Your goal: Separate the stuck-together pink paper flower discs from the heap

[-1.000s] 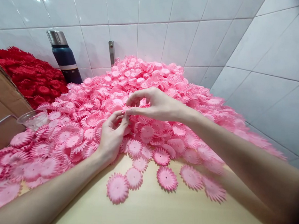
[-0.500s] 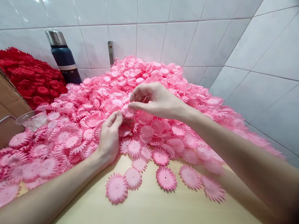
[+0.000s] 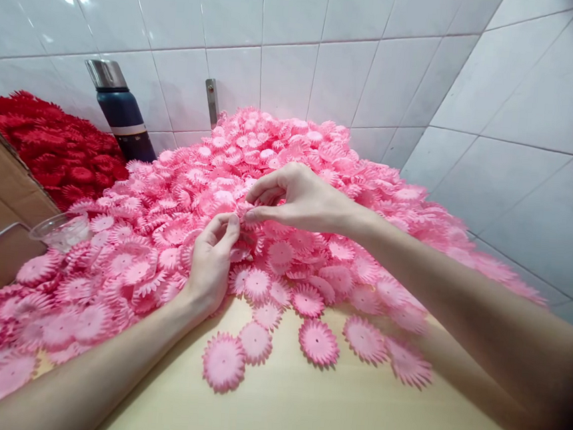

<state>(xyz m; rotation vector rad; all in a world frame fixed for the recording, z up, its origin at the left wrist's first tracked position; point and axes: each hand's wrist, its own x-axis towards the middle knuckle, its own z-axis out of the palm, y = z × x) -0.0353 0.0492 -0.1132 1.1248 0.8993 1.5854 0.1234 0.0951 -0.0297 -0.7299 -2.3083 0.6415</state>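
Observation:
My left hand point(image 3: 215, 252) is closed in a pinch, thumb against the fingers, at the front of a big heap of pink petal discs point(image 3: 182, 199). Close beside it on the right, my right hand point(image 3: 292, 199) pinches with thumb and forefinger. Between the two sets of fingertips is a pink petal disc point(image 3: 245, 213), partly covered by them and blending with the heap behind. Several loose discs, such as a deeper pink one point(image 3: 319, 342), lie flat on the table below my hands.
A dark blue bottle point(image 3: 124, 117) with a steel cap stands behind the heap at left, beside a red petal pile point(image 3: 66, 149). A cardboard box point(image 3: 3, 183) and a clear plastic cup point(image 3: 64, 230) are at the left. Tiled walls point(image 3: 294, 15) close off the back and right.
My right hand has come slightly down, and its fingertips have closed in on the disc. My left fingertips have shifted a little to the right. The disc shows less of its face.

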